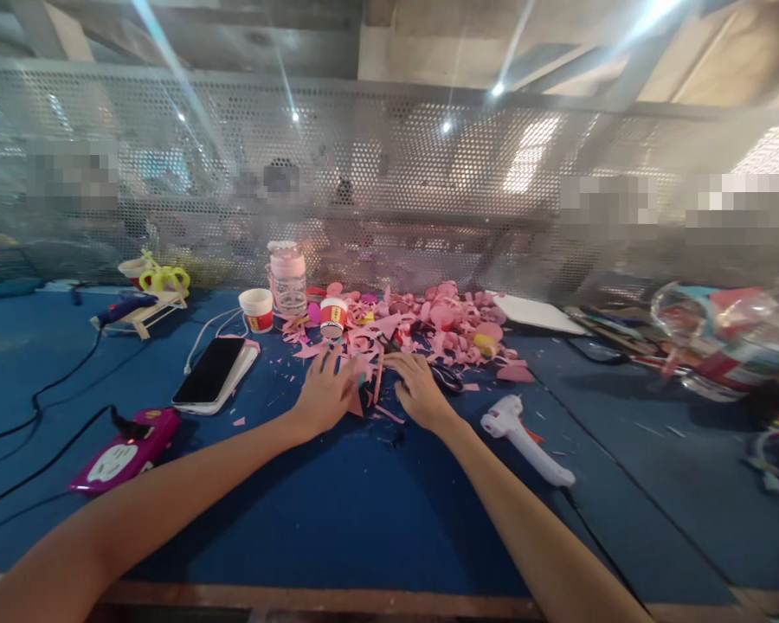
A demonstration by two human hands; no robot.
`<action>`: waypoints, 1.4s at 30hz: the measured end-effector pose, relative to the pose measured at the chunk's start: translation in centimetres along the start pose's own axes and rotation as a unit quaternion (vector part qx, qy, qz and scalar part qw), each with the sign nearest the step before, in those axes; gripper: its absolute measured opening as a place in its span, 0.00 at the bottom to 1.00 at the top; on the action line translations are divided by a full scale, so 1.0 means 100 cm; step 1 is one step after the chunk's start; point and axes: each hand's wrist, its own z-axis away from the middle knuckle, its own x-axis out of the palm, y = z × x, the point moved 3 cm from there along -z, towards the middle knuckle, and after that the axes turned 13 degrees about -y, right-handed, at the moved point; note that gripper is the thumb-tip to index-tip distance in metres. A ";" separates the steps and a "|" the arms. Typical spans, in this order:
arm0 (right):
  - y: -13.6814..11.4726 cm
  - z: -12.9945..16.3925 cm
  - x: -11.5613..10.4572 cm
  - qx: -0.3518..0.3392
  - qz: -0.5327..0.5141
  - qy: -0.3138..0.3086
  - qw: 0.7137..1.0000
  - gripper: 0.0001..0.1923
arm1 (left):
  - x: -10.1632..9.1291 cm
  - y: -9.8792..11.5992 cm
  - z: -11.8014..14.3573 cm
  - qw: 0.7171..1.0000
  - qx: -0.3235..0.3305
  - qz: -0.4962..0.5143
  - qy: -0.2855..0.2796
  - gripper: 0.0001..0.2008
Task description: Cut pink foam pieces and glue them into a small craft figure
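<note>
Both my arms reach forward over a blue table top (337,510). My left hand (325,394) lies flat, fingers spread, on the near edge of a heap of pink paper scraps (428,333). My right hand (421,388) rests palm down beside it, fingers among the same scraps, next to black scissors (451,378). Whether either hand grips a scrap I cannot tell. A small red-and-white cup (332,316) stands just beyond my left hand.
A white glue gun (523,437) lies to the right of my right hand. At the left are a phone (211,372), a magenta device (126,450) with black cables, a paper cup (258,309) and a pink bottle (287,279). Perforated metal screen (389,182) behind; clutter at right.
</note>
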 end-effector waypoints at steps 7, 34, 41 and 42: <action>-0.013 -0.003 0.005 0.036 0.026 -0.060 0.997 0.13 | -0.017 -0.043 -0.014 0.977 -0.186 -0.103 -0.010 0.20; -0.027 0.000 0.023 -0.029 0.063 -0.140 0.988 0.31 | 0.004 -0.048 -0.028 0.755 -0.029 0.652 0.068 0.21; -0.035 0.001 0.018 -0.064 0.040 -0.154 0.985 0.29 | 0.007 -0.057 -0.031 0.656 -0.036 0.749 0.082 0.24; -0.035 0.001 0.017 -0.071 0.031 -0.158 0.984 0.29 | 0.007 -0.059 -0.032 0.644 -0.042 0.759 0.089 0.24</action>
